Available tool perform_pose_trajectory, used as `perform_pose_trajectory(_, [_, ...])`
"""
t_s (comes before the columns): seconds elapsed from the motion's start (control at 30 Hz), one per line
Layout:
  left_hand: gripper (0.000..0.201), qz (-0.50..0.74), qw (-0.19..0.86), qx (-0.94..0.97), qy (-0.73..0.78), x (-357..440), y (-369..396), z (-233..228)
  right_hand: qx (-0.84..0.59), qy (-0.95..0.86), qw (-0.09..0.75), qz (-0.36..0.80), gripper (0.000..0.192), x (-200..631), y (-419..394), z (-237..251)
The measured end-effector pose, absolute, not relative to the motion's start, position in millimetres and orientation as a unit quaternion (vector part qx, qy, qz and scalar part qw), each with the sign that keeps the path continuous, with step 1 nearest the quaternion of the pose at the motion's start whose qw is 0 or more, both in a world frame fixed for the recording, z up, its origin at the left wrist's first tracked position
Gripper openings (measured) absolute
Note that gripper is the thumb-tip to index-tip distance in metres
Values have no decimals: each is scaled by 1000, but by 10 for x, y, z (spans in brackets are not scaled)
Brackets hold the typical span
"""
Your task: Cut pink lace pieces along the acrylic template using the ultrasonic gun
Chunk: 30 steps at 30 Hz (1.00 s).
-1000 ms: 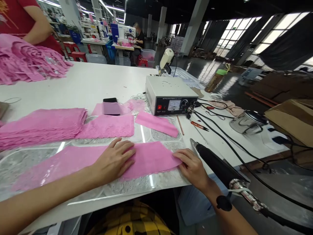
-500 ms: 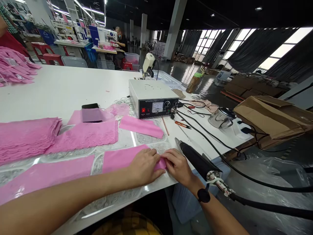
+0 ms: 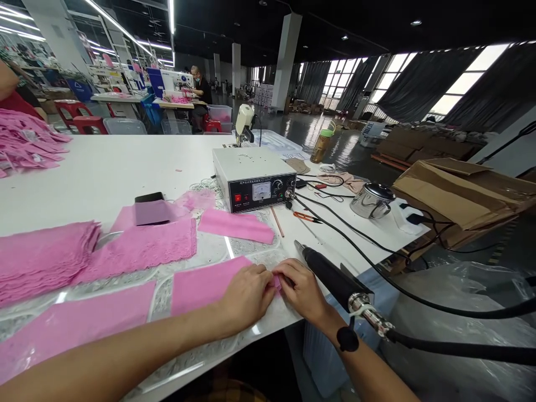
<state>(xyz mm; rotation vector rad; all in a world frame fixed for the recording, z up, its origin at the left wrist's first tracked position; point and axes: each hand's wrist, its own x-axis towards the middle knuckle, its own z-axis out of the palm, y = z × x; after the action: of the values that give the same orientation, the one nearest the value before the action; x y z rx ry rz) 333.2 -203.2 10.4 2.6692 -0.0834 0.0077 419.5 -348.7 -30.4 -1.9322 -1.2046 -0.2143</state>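
Two hands: L hand (image 3: 247,287) & R hand (image 3: 299,283), close together at right end of a pink cloth pc (image 3: 201,287).
R fingers (image 3: 288,269): pinching cloth at that end, AFAICT from where I stand.
L fingers: curled over cloth just beside; tips partly hidden, can't tell if pinching too.
Cloth spot: mostly flat on a glossy sheet (image 3: 211,251), near side of counter (image 3: 104,173).
Cloth feel: looks v. light, soft, limp; prob. creases or skews easily, & the slick-looking sheet may let it slide.
Cloth hold: best by thumb + fingertip at right end's edge, other palm flat on the body so it doesn't ruck up.
Left pcs: another pink pc (image 3: 84,312) near; lacy-edged pc (image 3: 142,248) & pink stack (image 3: 37,254) farther.
Far side: pink strip (image 3: 235,225), then box w/ dial (image 3: 262,195).
Right tool: black handpiece (image 3: 330,273), metal-tipped, near R hand, not held.
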Motion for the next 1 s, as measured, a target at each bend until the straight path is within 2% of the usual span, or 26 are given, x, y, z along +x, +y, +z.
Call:
perform_pose_trajectory(0.2, [14,7,339,941,-5,3335,-2007,90,-768,-470,424,-96,27,4184,-3493,-314])
perform_pose_trajectory(0.37, [14,5,470,881,55,3342,-1873,158,-762,-463,430,-144,36,4164,-3531,-316])
perform_pose_trajectory(0.53, [15,17,626,764,154,3222,-1568,352,-753,-521,370,-157,24,4122,-3621,-301])
perform_pose_trajectory(0.67, [19,64,721,648,237,2990,-1227,528,-741,-539,356,-182,19,4086,-3597,-212])
perform_pose_trajectory(0.8, [19,137,772,554,280,2726,-921,650,-720,-587,343,-140,14,3916,-3273,8])
perform_pose_trajectory(1.0, [15,250,790,473,298,2204,-613,755,-726,-626,281,-37,24,3501,-2518,188])
